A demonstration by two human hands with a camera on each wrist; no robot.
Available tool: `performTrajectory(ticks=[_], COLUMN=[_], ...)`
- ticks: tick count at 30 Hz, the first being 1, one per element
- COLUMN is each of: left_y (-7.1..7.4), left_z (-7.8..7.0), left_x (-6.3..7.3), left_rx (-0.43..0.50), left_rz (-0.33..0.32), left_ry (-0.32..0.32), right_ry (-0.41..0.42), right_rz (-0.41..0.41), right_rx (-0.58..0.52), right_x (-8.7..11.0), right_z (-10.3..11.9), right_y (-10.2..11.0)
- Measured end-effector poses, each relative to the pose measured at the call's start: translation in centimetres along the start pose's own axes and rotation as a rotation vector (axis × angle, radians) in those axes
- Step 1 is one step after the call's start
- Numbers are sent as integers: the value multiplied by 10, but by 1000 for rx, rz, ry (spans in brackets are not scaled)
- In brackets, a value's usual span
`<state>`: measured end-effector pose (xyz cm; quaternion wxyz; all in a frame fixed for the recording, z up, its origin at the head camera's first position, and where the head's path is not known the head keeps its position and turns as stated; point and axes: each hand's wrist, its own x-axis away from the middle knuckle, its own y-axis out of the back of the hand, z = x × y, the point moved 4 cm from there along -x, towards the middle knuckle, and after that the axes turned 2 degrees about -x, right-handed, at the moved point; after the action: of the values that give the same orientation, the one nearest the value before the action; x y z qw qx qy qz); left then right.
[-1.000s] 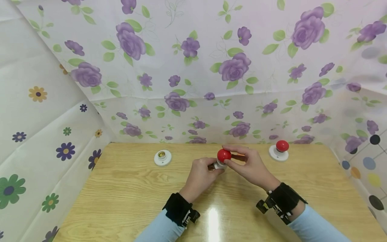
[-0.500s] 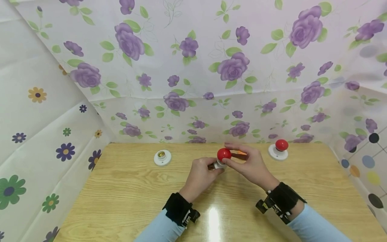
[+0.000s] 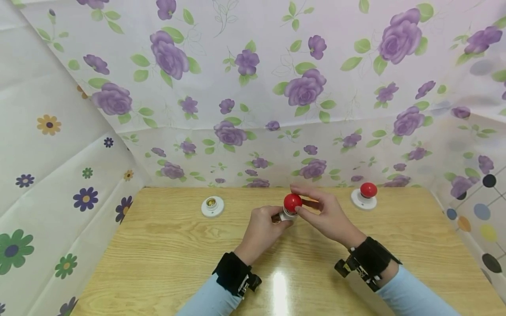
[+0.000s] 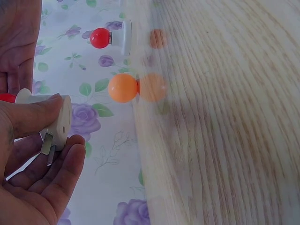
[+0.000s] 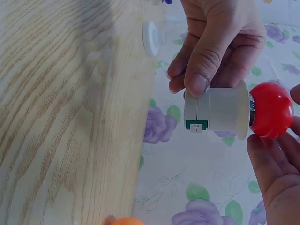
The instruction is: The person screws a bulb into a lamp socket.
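Note:
My left hand (image 3: 262, 230) grips a white plug-in lamp holder (image 5: 227, 108) above the wooden table. Two flat metal prongs (image 4: 49, 147) stick out of its base in the left wrist view, and a small switch (image 5: 197, 127) with a green edge sits on its side. A red bulb (image 3: 292, 202) stands in the holder's mouth, with a strip of metal screw thread (image 5: 252, 110) showing between them. The fingers and thumb of my right hand (image 3: 330, 219) hold the red bulb from the right.
A round white socket base (image 3: 212, 206) sits on the table (image 3: 166, 254) to the left, with no bulb in it. At the right stands another base (image 3: 363, 201) bearing a red bulb (image 3: 369, 190). An orange bulb (image 4: 123, 88) lies near the table's back edge.
The fingers and thumb of my right hand have shifted slightly round the red bulb. The orange bulb, glimpsed between them half a second ago, is hidden in the head view. My left hand stays put.

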<state>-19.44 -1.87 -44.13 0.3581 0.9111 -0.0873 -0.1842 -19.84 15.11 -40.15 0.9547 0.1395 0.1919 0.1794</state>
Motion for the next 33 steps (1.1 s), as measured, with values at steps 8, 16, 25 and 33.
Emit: performTrajectory(ticks=[8, 16, 25, 33], left_y=[0, 0, 0, 0], left_z=[1, 2, 2, 1], left_x=[0, 0, 0, 0], left_rx=[-3, 0, -16, -18], left_rz=[-4, -11, -11, 2], left_ry=[6, 4, 2, 17], right_ry=[-19, -37, -31, -46], right_rz=[16, -21, -81, -115], right_rx=[27, 22, 35, 41], right_x=[0, 0, 1, 2], right_z=[0, -2, -3, 14], right_y=[-2, -2, -1, -2])
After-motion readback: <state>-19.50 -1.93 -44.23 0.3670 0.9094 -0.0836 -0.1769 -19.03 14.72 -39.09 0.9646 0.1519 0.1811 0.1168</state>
